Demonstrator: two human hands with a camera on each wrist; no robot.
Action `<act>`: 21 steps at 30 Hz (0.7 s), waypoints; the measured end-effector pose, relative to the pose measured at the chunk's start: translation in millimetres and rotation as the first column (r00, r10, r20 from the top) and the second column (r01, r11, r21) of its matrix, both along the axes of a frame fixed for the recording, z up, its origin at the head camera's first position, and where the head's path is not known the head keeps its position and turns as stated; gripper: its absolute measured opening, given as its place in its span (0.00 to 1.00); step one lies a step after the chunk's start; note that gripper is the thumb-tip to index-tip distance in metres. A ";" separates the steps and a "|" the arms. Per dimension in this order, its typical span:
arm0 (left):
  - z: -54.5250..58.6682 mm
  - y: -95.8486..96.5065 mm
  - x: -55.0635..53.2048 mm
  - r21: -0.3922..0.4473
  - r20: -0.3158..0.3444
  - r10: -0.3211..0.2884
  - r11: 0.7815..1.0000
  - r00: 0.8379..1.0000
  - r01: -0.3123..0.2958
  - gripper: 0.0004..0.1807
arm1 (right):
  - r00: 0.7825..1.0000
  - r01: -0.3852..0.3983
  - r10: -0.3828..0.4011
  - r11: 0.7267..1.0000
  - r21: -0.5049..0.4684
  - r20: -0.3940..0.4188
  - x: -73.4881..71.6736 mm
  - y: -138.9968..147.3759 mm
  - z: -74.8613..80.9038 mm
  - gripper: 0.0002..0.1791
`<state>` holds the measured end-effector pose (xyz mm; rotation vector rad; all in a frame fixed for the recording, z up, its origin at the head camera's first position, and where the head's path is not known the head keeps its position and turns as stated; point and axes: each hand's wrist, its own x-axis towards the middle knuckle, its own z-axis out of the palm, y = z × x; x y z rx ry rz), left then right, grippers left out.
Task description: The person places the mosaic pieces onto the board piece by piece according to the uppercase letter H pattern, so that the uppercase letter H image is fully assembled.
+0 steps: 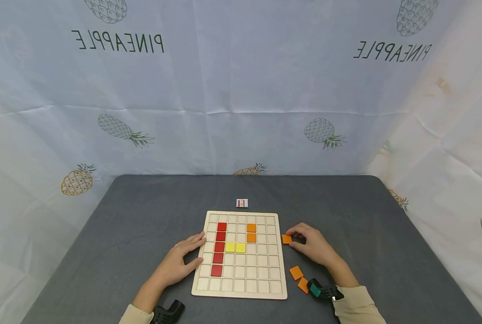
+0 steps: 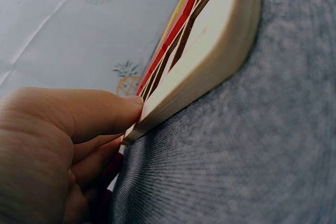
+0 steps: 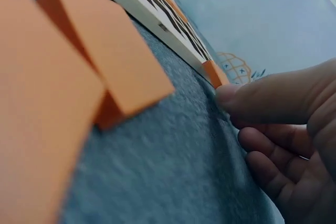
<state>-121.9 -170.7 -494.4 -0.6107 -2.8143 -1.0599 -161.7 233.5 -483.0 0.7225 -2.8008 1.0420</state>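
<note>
A wooden grid board lies on the dark table. A column of red tiles sits in its left part, two yellow tiles in a middle row, and two orange tiles further right. Along the board's left edge rests my left hand, fingers extended; its thumb touches the rim in the left wrist view. Just beside the right edge, my right hand pinches an orange tile between thumb and fingers.
Loose orange tiles lie right of the board, near the right wrist, with a green piece by the black wrist strap. A small patterned card is behind the board. A pineapple-print cloth hangs at the back.
</note>
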 end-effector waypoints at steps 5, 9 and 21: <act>-0.2 0.4 -0.2 -0.005 0.000 0.006 1.000 1.000 -0.006 0.28 | 1.000 -0.013 0.014 0.999 -0.031 0.007 2.7 -10.7 6.7 0.12; 0.0 0.9 -0.7 -0.009 0.006 0.008 1.000 1.000 -0.008 0.28 | 0.999 -0.044 0.045 0.998 -0.038 0.018 3.9 -21.0 10.0 0.12; -1.2 0.2 -0.6 -0.007 0.003 0.006 1.000 1.000 -0.006 0.28 | 0.993 -0.091 0.095 0.995 -0.049 0.073 6.0 -55.5 13.0 0.11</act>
